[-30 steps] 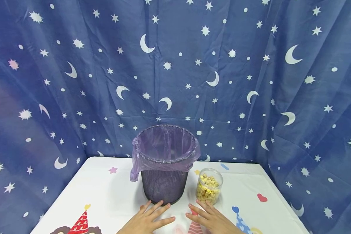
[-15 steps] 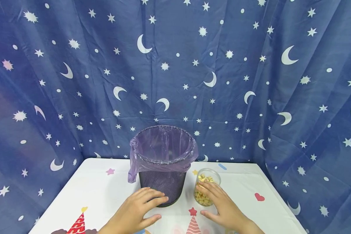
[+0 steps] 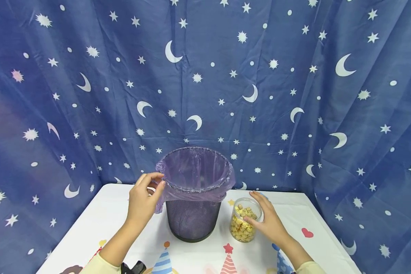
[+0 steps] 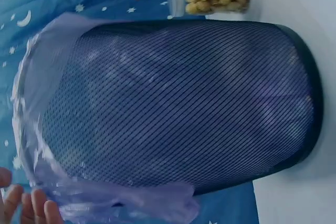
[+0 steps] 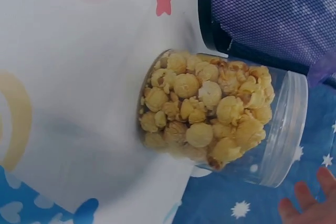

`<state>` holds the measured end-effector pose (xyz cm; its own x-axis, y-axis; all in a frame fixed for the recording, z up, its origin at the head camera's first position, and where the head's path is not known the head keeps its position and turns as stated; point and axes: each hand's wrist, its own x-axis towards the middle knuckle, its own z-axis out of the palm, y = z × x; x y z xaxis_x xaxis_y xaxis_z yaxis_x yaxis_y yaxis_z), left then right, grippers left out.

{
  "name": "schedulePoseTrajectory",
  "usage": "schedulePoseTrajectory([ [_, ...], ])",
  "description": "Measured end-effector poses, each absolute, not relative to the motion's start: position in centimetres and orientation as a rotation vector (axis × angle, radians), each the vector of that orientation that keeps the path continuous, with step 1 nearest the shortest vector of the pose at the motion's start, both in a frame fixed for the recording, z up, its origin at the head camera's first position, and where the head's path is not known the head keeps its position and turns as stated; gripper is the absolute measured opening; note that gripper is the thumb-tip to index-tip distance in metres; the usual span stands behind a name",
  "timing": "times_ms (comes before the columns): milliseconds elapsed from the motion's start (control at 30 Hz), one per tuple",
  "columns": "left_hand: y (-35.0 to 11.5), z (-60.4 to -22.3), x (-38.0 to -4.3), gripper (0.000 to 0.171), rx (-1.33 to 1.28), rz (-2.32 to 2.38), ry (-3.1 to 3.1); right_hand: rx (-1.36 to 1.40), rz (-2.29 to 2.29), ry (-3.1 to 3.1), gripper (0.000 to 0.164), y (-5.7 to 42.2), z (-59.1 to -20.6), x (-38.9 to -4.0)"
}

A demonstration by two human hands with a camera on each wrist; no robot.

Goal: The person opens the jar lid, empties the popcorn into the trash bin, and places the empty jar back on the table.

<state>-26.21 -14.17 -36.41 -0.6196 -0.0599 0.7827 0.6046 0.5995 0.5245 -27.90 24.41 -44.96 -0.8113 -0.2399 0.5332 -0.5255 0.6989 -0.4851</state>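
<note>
A black mesh waste bin [image 3: 193, 219] stands upright on the table, lined with a purple plastic bag [image 3: 195, 195] folded over its rim. My left hand [image 3: 141, 199] is at the left side of that rim, fingers bent and a gap between thumb and forefinger; in the left wrist view its fingertips are close beside the bag [image 4: 152, 200], and contact is unclear. To the bin's right is a clear jar [image 3: 242, 231] of popcorn without a lid. Thumb and fingers spread, my right hand [image 3: 270, 220] is at the jar's right side, apart from its rim [image 5: 294, 129] in the right wrist view.
The white tablecloth [image 3: 130, 213] has printed party hats, stars and a heart. A dark blue curtain [image 3: 205, 95] with moons and stars hangs behind and at both sides. A black object [image 3: 137, 267] is under my left wrist.
My left hand has risen from in front of the bin to the left of its rim. My right hand has moved from the table's front to the jar's right side.
</note>
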Motion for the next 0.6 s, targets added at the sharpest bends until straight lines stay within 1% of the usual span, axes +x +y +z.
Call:
schedulePoseTrajectory([
  [67, -14.6, -35.8, -27.0, 0.019, -0.300, -1.170, -2.074, 0.542, 0.958, -2.468, 0.082, 24.6, -45.4, -28.1],
  [200, -15.4, -34.8, -28.6, 0.033, -0.146, -1.362, -2.224, 0.488, 1.059, -2.477, 0.084, 24.9, -46.0, -28.2],
  [267, -15.6, -34.5, -29.3, 0.042, -0.122, -1.472, -2.298, 0.461, 1.105, -2.492, 0.085, 25.0, -46.4, -28.3],
  [367, -15.7, -34.1, -29.8, 0.051, -0.085, -1.618, -2.371, 0.438, 1.162, -2.503, 0.088, 25.0, -47.1, -28.5],
  [467, -15.6, -34.0, -30.1, 0.056, -0.063, -1.756, -2.368, 0.393, 1.232, -2.515, 0.095, 24.9, -47.6, -28.7],
  [600, -15.4, -34.1, -30.2, 0.058, -0.044, -1.949, -2.300, 0.308, 1.355, -2.535, 0.109, 24.8, -48.2, -28.7],
])
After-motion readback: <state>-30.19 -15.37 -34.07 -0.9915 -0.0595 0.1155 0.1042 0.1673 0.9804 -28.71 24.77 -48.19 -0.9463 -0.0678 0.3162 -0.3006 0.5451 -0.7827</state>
